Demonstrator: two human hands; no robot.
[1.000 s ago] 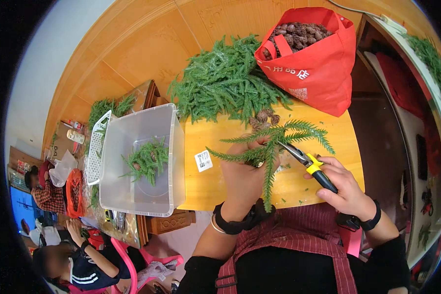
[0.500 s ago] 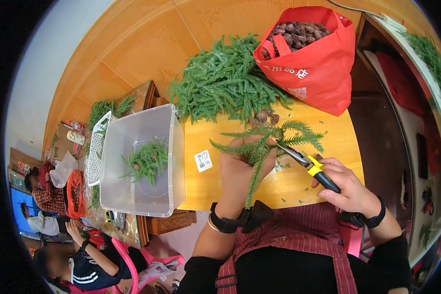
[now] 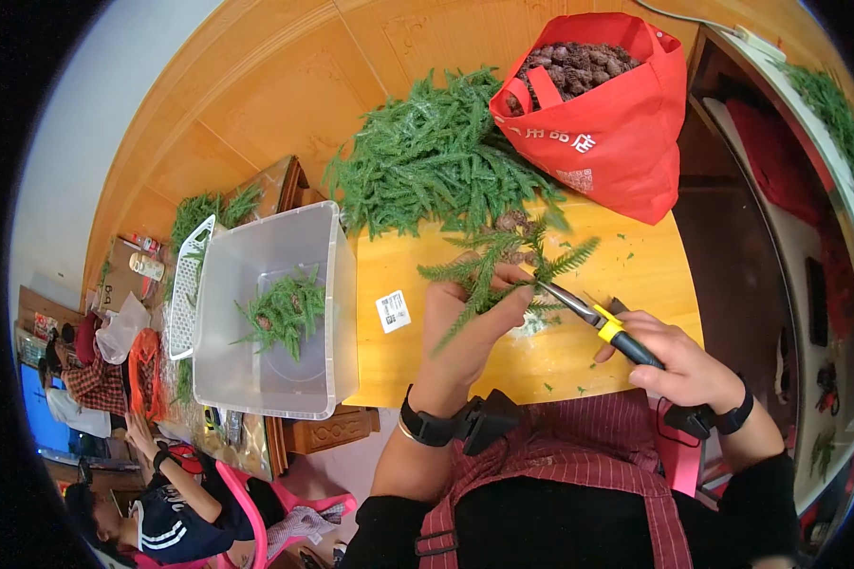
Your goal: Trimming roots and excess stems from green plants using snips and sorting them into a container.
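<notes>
Pinched in my left hand [image 3: 474,308] is a green artificial pine sprig [image 3: 489,266], its fronds spreading above and past my fingers. My right hand [image 3: 669,353] grips long-nose pliers [image 3: 612,332] with yellow and black handles. The pliers' jaw tips touch the sprig's stem beside my left fingertips; whether they close on it is hard to make out. Partly behind the sprig, a few brown pine cones [image 3: 512,221] lie on the yellow tabletop [image 3: 636,284]. A white label [image 3: 393,311] lies to the left of my left hand.
A heap of green sprigs [image 3: 427,156] covers the table's far side. Beside it stands a red bag [image 3: 607,133] full of pine cones. On the left, a clear plastic bin [image 3: 337,322] holds one sprig bundle [image 3: 285,310]. Another person sits on a pink chair [image 3: 285,498] at lower left.
The sprig has turned in my left hand, so its fronds point differently and the long lower frond has swung up to the left. The pliers stay at the stem, barely shifted.
</notes>
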